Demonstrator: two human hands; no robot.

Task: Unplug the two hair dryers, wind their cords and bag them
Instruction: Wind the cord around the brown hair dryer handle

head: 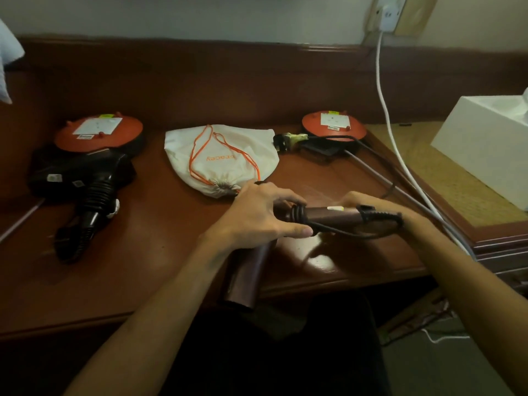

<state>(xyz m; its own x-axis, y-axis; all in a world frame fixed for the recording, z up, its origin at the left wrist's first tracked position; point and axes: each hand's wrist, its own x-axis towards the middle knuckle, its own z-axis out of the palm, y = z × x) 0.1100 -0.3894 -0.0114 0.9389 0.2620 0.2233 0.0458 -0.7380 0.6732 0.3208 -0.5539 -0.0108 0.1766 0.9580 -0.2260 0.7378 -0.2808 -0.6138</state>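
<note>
I hold the brown hair dryer [328, 217] above the wooden desk [143, 267], its black cord [337, 228] looped round the handle. My left hand [263, 217] grips the body, my right hand [368, 204] the handle end. The white drawstring bag [220, 158] lies just behind; the black hair dryer [85, 178] rests far left.

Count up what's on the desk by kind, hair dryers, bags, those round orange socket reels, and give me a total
Hair dryers: 2, a black hair dryer at left and a maroon hair dryer held in both hands.
Drawstring bags: 1, the white bag.
Orange socket reels: 2, the left reel and the right reel.
Total: 5
</note>
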